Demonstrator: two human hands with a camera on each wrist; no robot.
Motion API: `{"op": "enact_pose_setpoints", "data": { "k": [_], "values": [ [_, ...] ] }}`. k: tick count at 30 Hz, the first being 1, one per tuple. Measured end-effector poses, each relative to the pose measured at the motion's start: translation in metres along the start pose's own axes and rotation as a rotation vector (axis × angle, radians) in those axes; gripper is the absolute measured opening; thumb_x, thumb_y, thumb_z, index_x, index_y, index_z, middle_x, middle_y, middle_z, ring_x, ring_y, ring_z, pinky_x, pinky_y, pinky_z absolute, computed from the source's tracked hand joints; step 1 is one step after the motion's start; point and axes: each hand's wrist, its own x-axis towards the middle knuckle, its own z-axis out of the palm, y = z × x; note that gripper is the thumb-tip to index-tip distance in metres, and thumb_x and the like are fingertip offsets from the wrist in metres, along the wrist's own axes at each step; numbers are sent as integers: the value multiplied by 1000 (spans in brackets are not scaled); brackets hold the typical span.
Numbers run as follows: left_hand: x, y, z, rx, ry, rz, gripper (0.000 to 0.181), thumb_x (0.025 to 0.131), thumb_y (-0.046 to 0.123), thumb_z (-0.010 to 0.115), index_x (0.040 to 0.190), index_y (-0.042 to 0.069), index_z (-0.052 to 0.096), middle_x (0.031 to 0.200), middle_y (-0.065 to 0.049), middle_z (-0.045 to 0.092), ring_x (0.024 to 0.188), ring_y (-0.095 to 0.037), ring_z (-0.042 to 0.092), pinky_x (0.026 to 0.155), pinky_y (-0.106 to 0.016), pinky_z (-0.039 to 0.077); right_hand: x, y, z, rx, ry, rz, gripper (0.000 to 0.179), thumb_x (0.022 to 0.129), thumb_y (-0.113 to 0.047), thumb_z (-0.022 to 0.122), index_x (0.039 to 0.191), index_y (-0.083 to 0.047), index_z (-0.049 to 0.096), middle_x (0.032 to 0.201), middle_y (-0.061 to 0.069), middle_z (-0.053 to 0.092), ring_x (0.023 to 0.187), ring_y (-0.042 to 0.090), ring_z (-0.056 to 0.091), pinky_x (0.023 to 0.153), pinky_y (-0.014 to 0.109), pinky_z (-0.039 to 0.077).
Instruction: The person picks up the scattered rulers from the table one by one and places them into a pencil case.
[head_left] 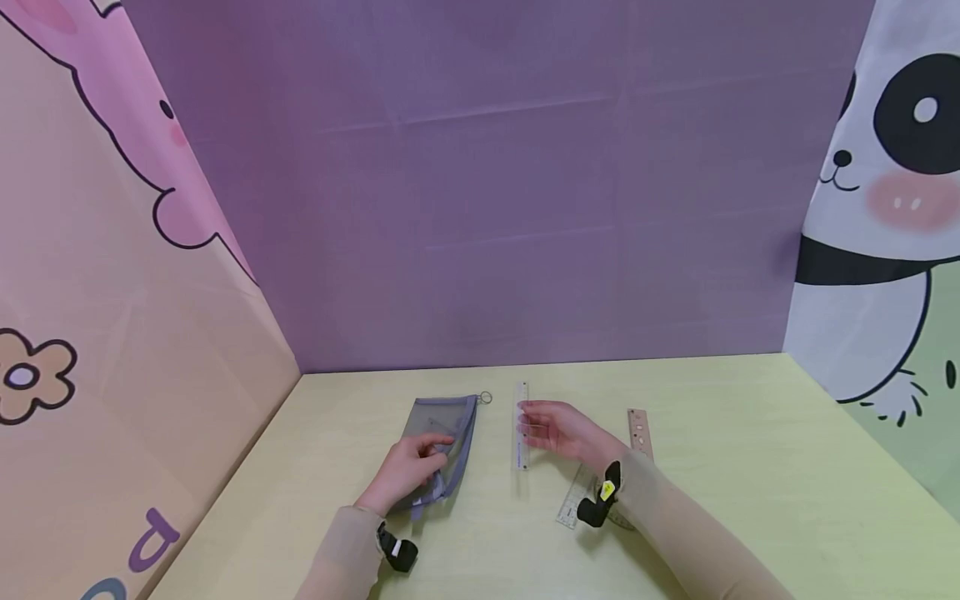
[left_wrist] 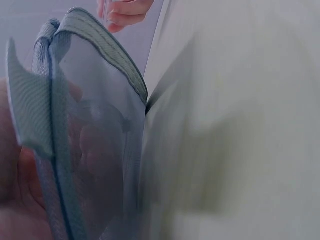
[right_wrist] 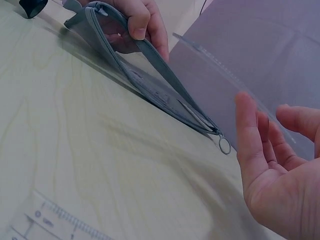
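Note:
My left hand grips the upper side of a grey mesh zipper pouch, whose mouth gapes toward the right. The right wrist view shows the thumb of that hand on the pouch's raised edge; some of its other fingers show through the mesh. Inside the pouch lie thin flat pieces, too unclear to name. To the right, my right hand pinches a clear ruler, held above the table a short way from the pouch. A metal ring hangs from the zipper end.
Under my right forearm lies a clear ruler-marked piece, partly hidden by the wrist camera. A pinkish ruler lies beyond the same forearm. The pale table meets a purple backdrop, with printed panels at both sides.

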Motion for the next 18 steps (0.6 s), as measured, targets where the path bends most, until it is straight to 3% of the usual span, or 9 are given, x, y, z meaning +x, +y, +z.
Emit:
{"op": "enact_pose_setpoints", "data": {
  "k": [10, 18],
  "values": [
    [2, -1, -1, 0, 4, -1, 35, 85, 8, 59, 118, 1, 67, 68, -1, 54, 53, -11, 46, 53, -26, 41, 9, 4, 5, -27, -44, -2, 14, 98, -4, 49, 94, -5, 63, 84, 6, 63, 72, 13, 64, 69, 28, 55],
    [2, -2, 0, -6, 3, -5, 35, 86, 8, 59, 119, 1, 66, 70, -2, 54, 54, -14, 47, 53, -27, 42, 11, 9, 13, -44, -37, 6, 10, 95, -2, 53, 94, -2, 63, 81, 7, 63, 69, 13, 63, 68, 28, 55]
  ]
}}
